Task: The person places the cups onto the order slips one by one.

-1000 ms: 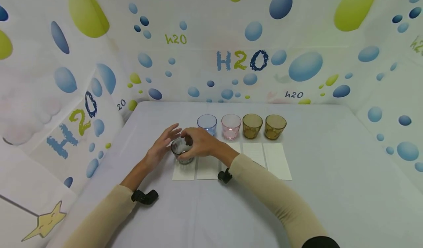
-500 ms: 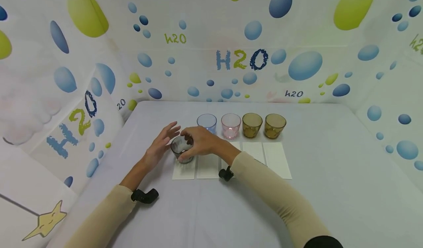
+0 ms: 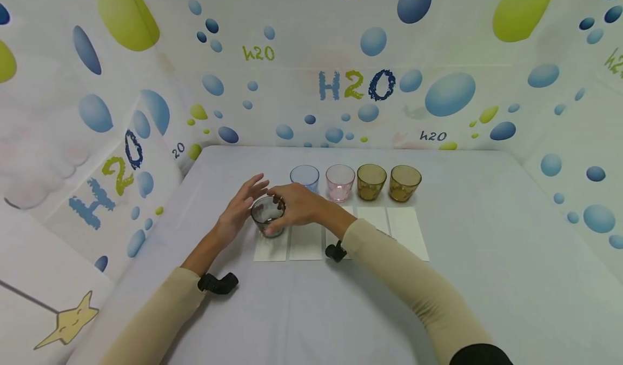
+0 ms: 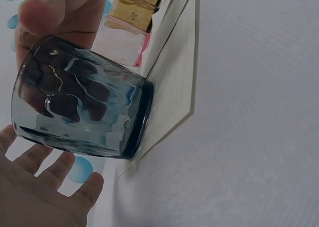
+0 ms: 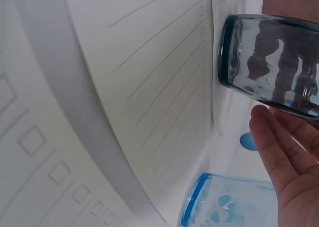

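My right hand [image 3: 288,205] grips a dark grey-blue glass [image 3: 266,217] from the right, fingers curled round its rim and wall. The glass is at the far end of the leftmost white card [image 3: 270,250]; I cannot tell whether its base touches. My left hand [image 3: 240,205] hovers just left of the glass with fingers spread, holding nothing. In the left wrist view the glass [image 4: 84,107] fills the frame, my left fingers [image 4: 50,187] beside it. In the right wrist view the glass [image 5: 271,62] sits above my right fingers [image 5: 284,157].
A row of glasses stands behind the cards: blue [image 3: 304,177], pink [image 3: 339,182] and two amber ones [image 3: 371,182] [image 3: 405,183]. Several lined white cards [image 3: 408,232] lie side by side on the grey table [image 3: 486,257]. Bubble-print walls enclose the table on three sides.
Almost nothing: my right hand keeps its hold on the dark glass and the left hand stays open beside it. My right forearm has edged slightly to the right.
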Demonstrator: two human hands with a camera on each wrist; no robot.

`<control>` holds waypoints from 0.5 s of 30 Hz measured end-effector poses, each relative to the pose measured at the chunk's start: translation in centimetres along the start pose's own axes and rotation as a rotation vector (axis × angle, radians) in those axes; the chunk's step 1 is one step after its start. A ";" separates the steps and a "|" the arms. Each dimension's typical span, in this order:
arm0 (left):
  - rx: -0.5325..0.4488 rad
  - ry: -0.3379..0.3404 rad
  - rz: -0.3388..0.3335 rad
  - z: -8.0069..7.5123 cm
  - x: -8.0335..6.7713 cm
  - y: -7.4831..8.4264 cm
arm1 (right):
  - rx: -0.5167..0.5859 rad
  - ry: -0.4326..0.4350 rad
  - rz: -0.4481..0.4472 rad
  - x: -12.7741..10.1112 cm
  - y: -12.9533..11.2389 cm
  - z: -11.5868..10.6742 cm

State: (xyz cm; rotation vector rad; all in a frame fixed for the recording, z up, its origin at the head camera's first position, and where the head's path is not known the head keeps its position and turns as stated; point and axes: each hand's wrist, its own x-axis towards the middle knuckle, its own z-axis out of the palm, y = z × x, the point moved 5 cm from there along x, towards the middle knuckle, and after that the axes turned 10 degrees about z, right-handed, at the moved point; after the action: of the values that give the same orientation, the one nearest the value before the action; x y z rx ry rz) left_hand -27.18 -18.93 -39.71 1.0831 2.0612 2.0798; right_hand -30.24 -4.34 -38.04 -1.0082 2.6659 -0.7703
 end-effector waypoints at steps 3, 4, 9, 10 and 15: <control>0.007 0.006 -0.002 -0.1 0.1 0.0 | 0.001 0.009 0.008 0.0 0.2 0.0; 0.009 0.008 -0.002 -0.1 0.1 0.0 | 0.005 0.016 0.006 -0.1 0.2 -0.1; -0.006 0.021 0.009 -0.1 0.1 -0.1 | 0.025 0.042 -0.022 -0.2 0.2 -0.3; -0.011 0.024 0.011 0.0 0.1 -0.1 | 0.027 0.044 -0.024 -0.2 0.2 -0.3; -0.025 0.032 0.014 0.1 0.1 -0.1 | 0.032 0.036 -0.013 -0.3 0.4 -0.4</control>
State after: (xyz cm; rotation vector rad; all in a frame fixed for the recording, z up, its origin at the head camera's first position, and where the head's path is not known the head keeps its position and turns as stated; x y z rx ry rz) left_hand -27.23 -18.81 -39.75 1.0707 2.0419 2.1373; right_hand -30.35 -3.74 -37.90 -1.0139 2.6707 -0.8386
